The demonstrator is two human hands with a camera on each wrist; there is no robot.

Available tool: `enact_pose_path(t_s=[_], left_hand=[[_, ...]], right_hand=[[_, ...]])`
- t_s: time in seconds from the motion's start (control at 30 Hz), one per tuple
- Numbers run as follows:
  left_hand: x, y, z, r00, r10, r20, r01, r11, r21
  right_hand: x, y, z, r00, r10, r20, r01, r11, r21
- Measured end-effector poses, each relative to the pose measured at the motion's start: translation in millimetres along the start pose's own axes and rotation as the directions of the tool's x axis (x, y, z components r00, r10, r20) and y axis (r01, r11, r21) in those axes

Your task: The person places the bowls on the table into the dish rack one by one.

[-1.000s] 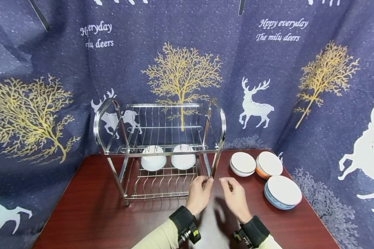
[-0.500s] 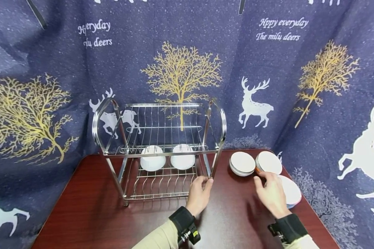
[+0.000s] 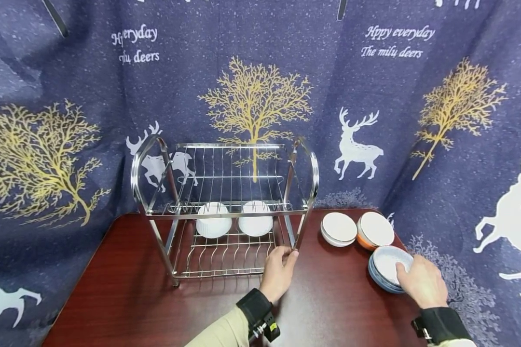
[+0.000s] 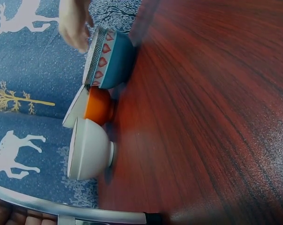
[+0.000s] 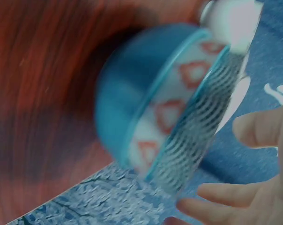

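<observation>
My left hand (image 3: 278, 273) grips the front right leg of a two-tier metal dish rack (image 3: 226, 215). In the left wrist view its fingers (image 4: 31, 219) show curled behind the bar. My right hand (image 3: 423, 282) hovers at the right side of a stack of blue bowls (image 3: 384, 279), thumb over the rim in the head view. The right wrist view shows that thumb and the fingers (image 5: 221, 194) spread apart, with nothing between them. A blue bowl (image 5: 127, 89) with a red-patterned band sits there under a dark-patterned one.
Two white bowls (image 3: 214, 220) lean on the rack's lower tier. Right of the rack stand white bowls (image 3: 338, 227) and orange-and-white bowls (image 3: 375, 229), close to the blue stack. A dark blue printed curtain (image 3: 325, 77) hangs behind the reddish-brown table (image 3: 325, 308).
My right hand has moved from beside the rack's front leg, rightward past the orange bowls, to the blue stack. My left hand has kept its grip on the rack.
</observation>
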State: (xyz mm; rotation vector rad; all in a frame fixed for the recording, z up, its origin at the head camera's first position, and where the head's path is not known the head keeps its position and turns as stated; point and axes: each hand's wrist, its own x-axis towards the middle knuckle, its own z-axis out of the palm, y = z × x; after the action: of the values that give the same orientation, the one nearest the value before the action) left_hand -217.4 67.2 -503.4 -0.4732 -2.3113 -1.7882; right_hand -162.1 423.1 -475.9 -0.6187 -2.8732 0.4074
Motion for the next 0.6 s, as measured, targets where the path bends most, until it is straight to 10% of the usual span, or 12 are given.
enact_pose_path(t_s=[0.27, 0.6], left_hand=[[-0.7, -0.4, -0.5, 1.0, -0.002, 0.001, 0.002, 1.0, -0.005], [-0.8, -0.8, -1.3, 1.0, 0.006, 0.006, -0.006, 1.0, -0.01]], right_hand=[[9.7, 21, -1, 0.98, 0.145, 0.134, -0.143, 0.989, -0.026], [10.7, 21, 4, 0.991, 0.122, -0.05, -0.122, 0.993, 0.002]])
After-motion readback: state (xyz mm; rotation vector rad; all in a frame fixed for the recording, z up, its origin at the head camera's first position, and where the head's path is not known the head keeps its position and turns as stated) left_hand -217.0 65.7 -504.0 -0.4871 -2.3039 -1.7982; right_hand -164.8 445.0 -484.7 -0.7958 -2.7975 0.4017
